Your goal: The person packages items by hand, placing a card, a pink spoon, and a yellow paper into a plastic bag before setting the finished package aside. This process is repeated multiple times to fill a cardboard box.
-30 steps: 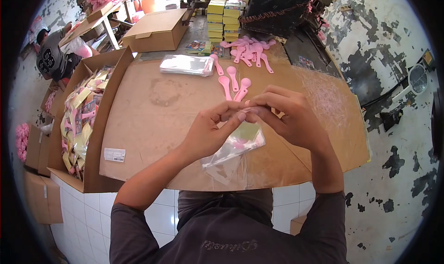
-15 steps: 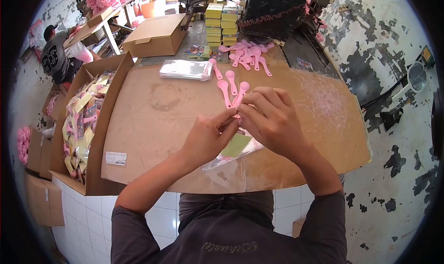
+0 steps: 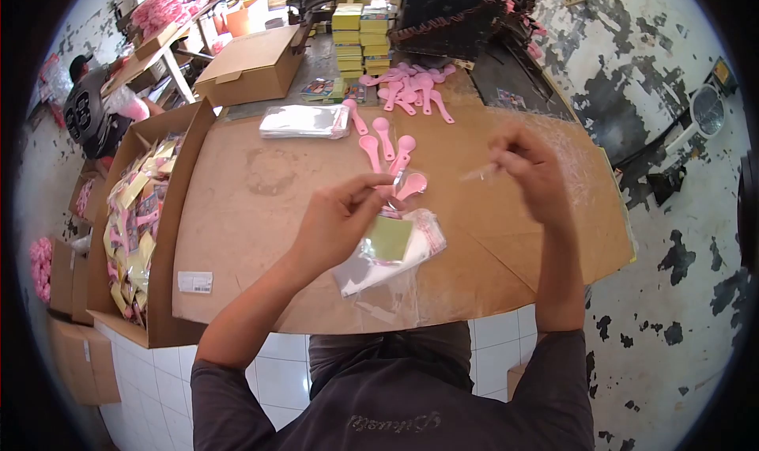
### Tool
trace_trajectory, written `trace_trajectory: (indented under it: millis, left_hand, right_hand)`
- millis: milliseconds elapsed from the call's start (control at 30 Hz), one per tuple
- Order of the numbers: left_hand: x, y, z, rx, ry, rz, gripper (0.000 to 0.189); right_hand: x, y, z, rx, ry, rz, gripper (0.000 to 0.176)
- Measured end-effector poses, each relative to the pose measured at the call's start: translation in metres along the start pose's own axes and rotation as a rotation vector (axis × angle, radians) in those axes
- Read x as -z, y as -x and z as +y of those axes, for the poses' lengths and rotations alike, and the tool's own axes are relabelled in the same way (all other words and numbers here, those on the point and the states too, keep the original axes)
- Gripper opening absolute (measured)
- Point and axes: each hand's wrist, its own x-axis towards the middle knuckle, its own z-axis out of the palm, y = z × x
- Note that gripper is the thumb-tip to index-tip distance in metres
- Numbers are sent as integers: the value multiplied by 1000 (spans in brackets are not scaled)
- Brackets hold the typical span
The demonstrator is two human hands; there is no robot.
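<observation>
My left hand [image 3: 341, 215] pinches the top of a clear plastic bag [image 3: 393, 249] above the cardboard-covered table [image 3: 261, 214]; a yellow card and a pink spoon show inside the bag. My right hand [image 3: 528, 169] is out to the right, its fingers pinched on a thin clear adhesive strip [image 3: 477, 172]. Loose pink spoons [image 3: 383, 143] lie just beyond my left hand, and a bigger heap of pink spoons [image 3: 407, 87] lies farther back.
A stack of empty clear bags [image 3: 304, 120] lies at the table's back left. An open carton of filled packets [image 3: 138, 214] stands on the left. A closed cardboard box [image 3: 249, 65], stacked yellow cards [image 3: 360, 36] and a black machine [image 3: 466, 12] stand behind. Another person [image 3: 91, 107] sits far left.
My right hand has pulled away to the right with a clear strip from the bag's top. My left hand stays on the bag, which has shifted a little left.
</observation>
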Motion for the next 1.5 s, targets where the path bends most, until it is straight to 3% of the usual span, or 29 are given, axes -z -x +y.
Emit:
trace_trajectory:
  millis: [33, 100, 167, 367, 467, 533, 567, 600, 700, 800, 900, 1067, 1300, 1500]
  left_hand:
    - [1, -2, -4, -18, 62, 32, 28]
    - [1, -4, -15, -46, 197, 93, 28]
    - [4, -6, -14, -45, 192, 94, 30]
    - [3, -4, -16, -52, 263, 124, 30]
    - [0, -2, -19, -9, 292, 131, 27]
    - [-4, -3, -23, -35, 261, 144, 26]
    - [-7, -4, -23, -41, 259, 143, 26]
    - [-10, -3, -23, -45, 256, 143, 25]
    - [-14, 0, -24, -45, 277, 140, 24]
    - [-11, 1, -26, 1, 253, 155, 25]
    - [-4, 2, -20, 28, 334, 146, 26]
    - [-3, 0, -31, 71, 361, 32, 28]
    - [-6, -1, -38, 83, 305, 58, 19]
    - [-1, 0, -57, -74, 47, 27, 18]
  right_hand:
    - [29, 7, 5, -128, -274, -123, 7]
    - [97, 24, 34, -119, -515, -326, 7]
    - [152, 27, 75, -199, -480, -193, 6]
    - [187, 78, 168, -331, 1015, 348, 35]
    - [130, 61, 123, -249, 1070, 386, 31]
    - [77, 46, 99, -139, 694, 296, 20]
    - [44, 38, 80, -201, 545, 217, 19]
    - [14, 32, 54, -288, 396, 53, 20]
    - [-56, 29, 30, -43, -3, -229, 35]
    - [-87, 20, 22, -84, -113, -286, 41]
    - [-91, 9, 39, -162, -342, -322, 33]
    - [-89, 7, 51, -258, -518, -292, 25]
    - [-85, 14, 70, -355, -521, -262, 15]
    - [-82, 15, 83, -215, -539, -276, 13]
